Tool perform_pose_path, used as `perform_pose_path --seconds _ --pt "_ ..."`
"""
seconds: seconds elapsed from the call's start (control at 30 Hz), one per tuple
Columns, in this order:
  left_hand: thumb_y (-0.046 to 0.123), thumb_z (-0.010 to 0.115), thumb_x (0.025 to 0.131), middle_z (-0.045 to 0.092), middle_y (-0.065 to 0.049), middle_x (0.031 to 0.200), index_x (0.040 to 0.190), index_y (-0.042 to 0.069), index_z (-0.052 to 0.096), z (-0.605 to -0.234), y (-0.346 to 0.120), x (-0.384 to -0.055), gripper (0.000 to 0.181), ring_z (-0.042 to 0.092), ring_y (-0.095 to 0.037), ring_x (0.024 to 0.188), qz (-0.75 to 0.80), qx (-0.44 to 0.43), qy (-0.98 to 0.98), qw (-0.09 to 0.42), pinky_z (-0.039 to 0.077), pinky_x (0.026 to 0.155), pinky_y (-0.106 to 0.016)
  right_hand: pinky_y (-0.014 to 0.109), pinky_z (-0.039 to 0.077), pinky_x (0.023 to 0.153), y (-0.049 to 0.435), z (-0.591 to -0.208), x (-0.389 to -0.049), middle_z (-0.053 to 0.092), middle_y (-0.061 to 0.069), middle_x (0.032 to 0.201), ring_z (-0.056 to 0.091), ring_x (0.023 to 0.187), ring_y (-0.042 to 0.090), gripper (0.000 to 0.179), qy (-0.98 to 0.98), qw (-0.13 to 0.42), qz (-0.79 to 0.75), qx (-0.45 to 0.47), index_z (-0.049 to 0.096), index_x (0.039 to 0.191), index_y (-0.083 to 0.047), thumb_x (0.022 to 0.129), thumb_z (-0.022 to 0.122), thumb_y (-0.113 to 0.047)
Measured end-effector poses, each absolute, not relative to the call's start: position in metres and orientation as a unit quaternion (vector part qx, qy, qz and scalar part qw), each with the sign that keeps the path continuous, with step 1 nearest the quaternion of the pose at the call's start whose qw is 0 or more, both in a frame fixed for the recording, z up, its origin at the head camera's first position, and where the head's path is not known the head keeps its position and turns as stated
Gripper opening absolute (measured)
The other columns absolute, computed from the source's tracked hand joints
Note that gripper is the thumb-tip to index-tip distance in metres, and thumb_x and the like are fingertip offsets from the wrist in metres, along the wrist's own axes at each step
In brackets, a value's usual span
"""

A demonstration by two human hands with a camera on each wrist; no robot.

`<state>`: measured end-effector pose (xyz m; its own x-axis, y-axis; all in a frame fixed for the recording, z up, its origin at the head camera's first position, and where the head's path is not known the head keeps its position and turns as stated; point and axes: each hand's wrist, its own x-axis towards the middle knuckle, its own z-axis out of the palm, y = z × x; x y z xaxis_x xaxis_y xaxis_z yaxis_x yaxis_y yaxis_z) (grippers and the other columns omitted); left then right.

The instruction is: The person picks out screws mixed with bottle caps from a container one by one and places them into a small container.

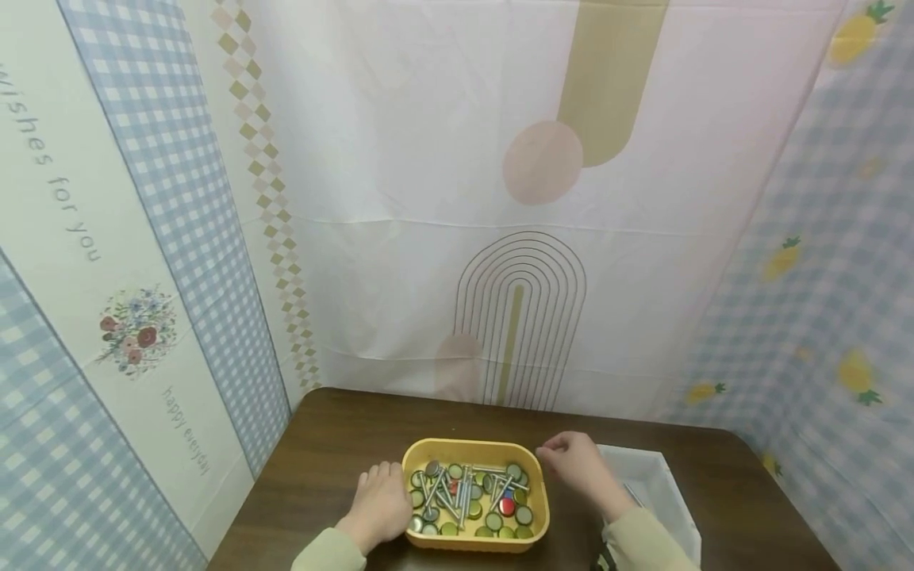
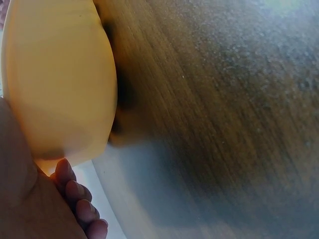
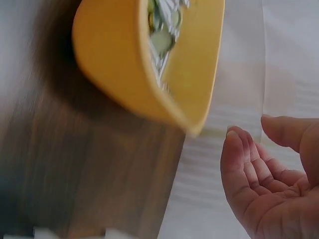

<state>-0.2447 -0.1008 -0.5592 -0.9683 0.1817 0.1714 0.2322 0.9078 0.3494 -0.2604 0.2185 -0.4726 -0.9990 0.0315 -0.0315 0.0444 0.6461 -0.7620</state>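
Observation:
A yellow plastic basket [image 1: 474, 544] stands on the brown table and holds several long nails [image 1: 464, 496] mixed with bottle caps [image 1: 524, 515], most of them greenish, one red. My left hand [image 1: 385, 500] rests against its left side; in the left wrist view the fingers [image 2: 79, 191] lie along the outer wall and the thumb cannot be made out. Just off the basket's far right corner, my right hand [image 1: 577, 468] is raised with nothing in it. In the right wrist view its fingers [image 3: 234, 159] are loosely bent, apart from the thumb.
A white tray [image 1: 671, 492] stands right of the basket, partly behind my right forearm, with a thin metal nail [image 1: 632, 495] in it. The wooden table [image 1: 343, 428] ends at a hanging patterned cloth [image 1: 400, 301] at the back.

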Motion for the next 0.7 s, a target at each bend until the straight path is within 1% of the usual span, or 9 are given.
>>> perform_pose_path --seconds 0.1,0.17,0.23,0.3,0.37,0.4,0.5,0.57,0.7 --pt "0.014 0.051 0.085 0.046 -0.01 0.087 0.099 -0.001 0.053 -0.56 -0.1 -0.245 0.021 0.044 -0.029 0.085 -0.186 -0.108 -0.975 0.063 0.034 0.078 -0.048 0.034 0.05 0.06 0.202 -0.479 -0.263 0.062 0.007 0.069 0.06 0.065 0.02 0.021 0.906 0.03 -0.421 0.008 0.066 0.084 -0.001 0.087 0.07 -0.022" --pt "0.015 0.052 0.085 0.047 -0.01 0.087 0.1 -0.001 0.054 -0.56 -0.099 -0.245 0.022 0.045 -0.029 0.085 -0.184 -0.109 -0.975 0.064 0.034 0.077 -0.048 0.032 0.049 0.057 0.193 -0.484 -0.263 0.061 0.006 0.065 0.06 0.061 0.019 0.027 0.908 0.048 -0.416 -0.003 0.064 0.075 -0.003 0.086 0.072 -0.027" --pt "0.015 0.054 0.084 0.048 -0.01 0.088 0.1 -0.001 0.054 -0.558 -0.099 -0.245 0.022 0.045 -0.029 0.085 -0.185 -0.109 -0.975 0.063 0.034 0.076 -0.048 0.029 0.043 0.05 0.185 -0.49 -0.264 0.059 0.004 0.056 0.056 0.053 0.016 0.035 0.911 0.068 -0.407 -0.014 0.059 0.062 -0.007 0.085 0.073 -0.03" --pt "0.015 0.054 0.085 0.048 -0.01 0.088 0.1 -0.001 0.054 -0.557 -0.1 -0.245 0.023 0.045 -0.029 0.085 -0.184 -0.108 -0.975 0.061 0.034 0.076 -0.048 0.026 0.037 0.045 0.178 -0.496 -0.264 0.055 0.001 0.048 0.05 0.044 0.012 0.043 0.914 0.081 -0.396 -0.021 0.052 0.052 -0.012 0.085 0.072 -0.031" --pt "0.015 0.055 0.085 0.048 -0.01 0.088 0.1 -0.001 0.054 -0.557 -0.1 -0.245 0.023 0.045 -0.029 0.085 -0.184 -0.107 -0.975 0.059 0.034 0.077 -0.048 0.025 0.031 0.042 0.171 -0.502 -0.264 0.049 -0.003 0.042 0.041 0.038 0.009 0.048 0.918 0.089 -0.387 -0.023 0.045 0.047 -0.017 0.084 0.073 -0.03" --pt "0.015 0.054 0.085 0.048 -0.01 0.088 0.101 -0.001 0.054 -0.557 -0.1 -0.245 0.022 0.045 -0.029 0.085 -0.183 -0.106 -0.976 0.058 0.034 0.077 -0.048 0.024 0.031 0.042 0.168 -0.505 -0.265 0.046 -0.004 0.04 0.039 0.036 0.008 0.048 0.919 0.089 -0.384 -0.024 0.043 0.047 -0.018 0.083 0.073 -0.029" --pt "0.015 0.053 0.086 0.047 -0.01 0.088 0.1 -0.001 0.053 -0.557 -0.101 -0.245 0.022 0.045 -0.028 0.085 -0.186 -0.103 -0.976 0.052 0.034 0.077 -0.048 0.025 0.036 0.043 0.161 -0.514 -0.267 0.042 -0.007 0.04 0.039 0.036 0.007 0.046 0.923 0.085 -0.374 -0.02 0.042 0.051 -0.018 0.081 0.075 -0.028" --pt "0.015 0.052 0.086 0.047 -0.009 0.088 0.1 -0.001 0.053 -0.557 -0.101 -0.246 0.022 0.044 -0.028 0.085 -0.187 -0.101 -0.976 0.05 0.034 0.077 -0.048 0.026 0.038 0.044 0.158 -0.52 -0.269 0.042 -0.007 0.042 0.042 0.037 0.008 0.041 0.928 0.083 -0.364 -0.013 0.047 0.056 -0.016 0.081 0.076 -0.028" --pt "0.015 0.052 0.085 0.046 -0.009 0.086 0.099 -0.001 0.053 -0.556 -0.102 -0.246 0.021 0.044 -0.027 0.084 -0.189 -0.102 -0.975 0.051 0.034 0.076 -0.047 0.026 0.038 0.044 0.154 -0.528 -0.272 0.045 -0.004 0.044 0.044 0.039 0.01 0.03 0.934 0.083 -0.349 0.017 0.056 0.067 -0.009 0.081 0.076 -0.026"
